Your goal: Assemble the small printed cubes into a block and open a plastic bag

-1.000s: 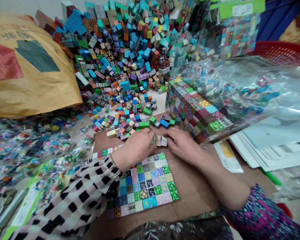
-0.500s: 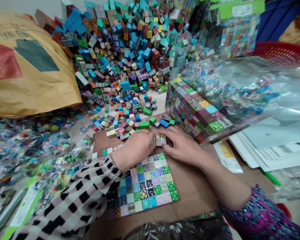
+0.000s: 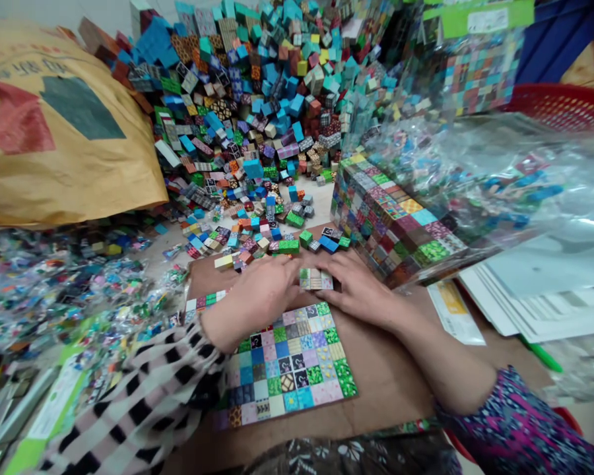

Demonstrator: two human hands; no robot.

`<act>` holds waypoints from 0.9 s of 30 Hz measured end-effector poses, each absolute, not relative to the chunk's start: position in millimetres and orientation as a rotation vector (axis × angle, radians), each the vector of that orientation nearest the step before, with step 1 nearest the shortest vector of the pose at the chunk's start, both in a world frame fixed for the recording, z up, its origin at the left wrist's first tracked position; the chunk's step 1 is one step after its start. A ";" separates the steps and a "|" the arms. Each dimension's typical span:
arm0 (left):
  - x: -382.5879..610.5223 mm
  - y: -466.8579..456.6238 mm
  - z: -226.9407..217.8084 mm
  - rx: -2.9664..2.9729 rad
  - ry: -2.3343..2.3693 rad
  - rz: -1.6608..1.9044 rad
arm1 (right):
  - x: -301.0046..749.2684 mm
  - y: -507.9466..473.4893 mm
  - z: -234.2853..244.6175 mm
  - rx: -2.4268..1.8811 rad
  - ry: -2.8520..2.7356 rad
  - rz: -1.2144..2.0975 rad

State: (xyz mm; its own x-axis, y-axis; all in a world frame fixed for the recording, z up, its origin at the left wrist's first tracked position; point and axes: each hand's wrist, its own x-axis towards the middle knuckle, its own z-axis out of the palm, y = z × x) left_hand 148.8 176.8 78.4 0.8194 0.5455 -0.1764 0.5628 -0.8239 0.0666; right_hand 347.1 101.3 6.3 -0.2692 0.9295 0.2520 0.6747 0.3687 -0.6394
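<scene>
Between my hands lies a short row of printed cube blocks [image 3: 317, 279], with a green leafy piece at its left end and pale ones beside it. My left hand [image 3: 260, 287] has its fingers bent against the row's left end; their tips are partly hidden. At the other end, my right hand [image 3: 359, 287] grips the row between thumb and forefinger. Just below, a flat panel of patterned square blocks [image 3: 297, 359] lies on the brown board, its upper left covered by my left hand and checkered sleeve.
Loose blocks [image 3: 262, 132] are heaped at the back, some spilling onto the brown board [image 3: 381, 369]. A yellow sack [image 3: 74, 165] and small bagged pieces [image 3: 103, 297] are on the left. A plastic-wrapped block stack [image 3: 391, 218], a red basket [image 3: 564, 105] and white sheets [image 3: 505, 310] are on the right.
My left hand has drawn a little to the left, uncovering more of the small row, including its green end. My right hand stays at the right end. The whole view has shifted slightly.
</scene>
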 end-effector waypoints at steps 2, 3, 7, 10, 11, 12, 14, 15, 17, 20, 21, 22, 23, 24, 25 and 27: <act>122.8 179.2 83.7 2.867 0.994 -0.122 | 347.3 101.4 2.5 -1.394 -2.042 0.507; 107.2 180.5 85.6 2.866 1.027 -0.084 | 347.5 101.8 0.9 -1.400 -2.053 0.488; 44.9 182.7 85.3 2.793 1.181 0.112 | 348.3 103.3 -1.8 -1.414 -2.066 0.489; 20.6 178.3 78.0 2.734 1.231 0.082 | 347.9 104.1 -1.6 -1.445 -2.021 0.535; 18.8 176.4 74.8 2.727 1.225 0.063 | 347.6 104.5 -1.9 -1.442 -2.007 0.556; 19.6 174.8 71.6 2.728 1.213 0.053 | 347.3 105.1 -2.6 -1.430 -1.990 0.577; 26.8 173.1 65.1 2.746 1.184 0.060 | 346.6 106.8 -5.0 -1.396 -1.951 0.617; 31.8 173.2 62.1 2.758 1.176 0.069 | 346.4 107.8 -6.5 -1.381 -1.928 0.635; 41.5 174.9 56.7 2.775 1.175 0.039 | 346.0 109.9 -9.4 -1.347 -1.897 0.665; 51.0 178.2 50.9 2.776 1.207 -0.063 | 344.4 112.6 -10.8 -1.276 -1.898 0.698; 52.4 178.8 49.7 2.775 1.215 -0.086 | 343.2 113.5 -10.2 -1.256 -1.910 0.710; 53.3 179.0 48.8 2.776 1.216 -0.094 | 341.5 114.4 -9.0 -1.241 -1.923 0.721; 53.7 178.8 48.1 2.782 1.211 -0.091 | 339.2 115.4 -7.3 -1.233 -1.937 0.730; 53.7 178.2 47.7 2.789 1.206 -0.082 | 336.3 116.5 -5.2 -1.226 -1.953 0.735; 53.6 177.5 47.3 2.796 1.199 -0.069 | 333.0 117.6 -2.7 -1.215 -1.974 0.739; 53.3 176.0 46.5 2.804 1.184 -0.042 | 325.5 120.2 2.9 -1.189 -2.020 0.763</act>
